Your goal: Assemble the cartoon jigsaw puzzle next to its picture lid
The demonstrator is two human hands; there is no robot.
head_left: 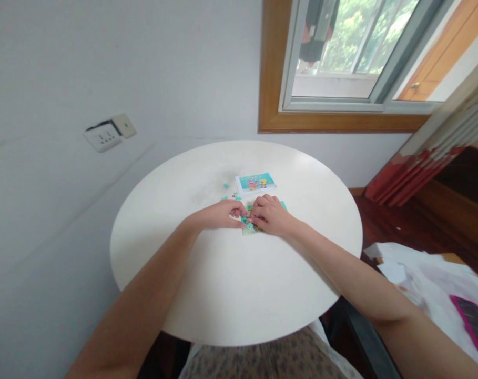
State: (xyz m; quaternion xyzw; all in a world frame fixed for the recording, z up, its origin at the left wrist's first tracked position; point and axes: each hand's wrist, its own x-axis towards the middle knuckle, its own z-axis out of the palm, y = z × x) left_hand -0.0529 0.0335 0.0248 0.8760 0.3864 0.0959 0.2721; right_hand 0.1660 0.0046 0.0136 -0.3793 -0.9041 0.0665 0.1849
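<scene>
A small teal jigsaw puzzle (248, 227) lies partly assembled on the round white table (231, 284). My left hand (220, 215) rests on its left edge, fingers curled and pinched at a small piece. My right hand (271, 215) covers the puzzle's right part, fingers bent down and pressed onto it. The fingertips of both hands meet over the puzzle. A few loose teal pieces (226, 186) lie just beyond my left hand. The puzzle box (255, 183), with a cartoon picture on its lid, sits behind my hands.
The table stands against a white wall with a socket plate (103, 138). A wood-framed window (341, 63) is behind it. To the right lie white cloth (424, 279) and a pink-edged phone (472, 322) beside a dark wooden floor.
</scene>
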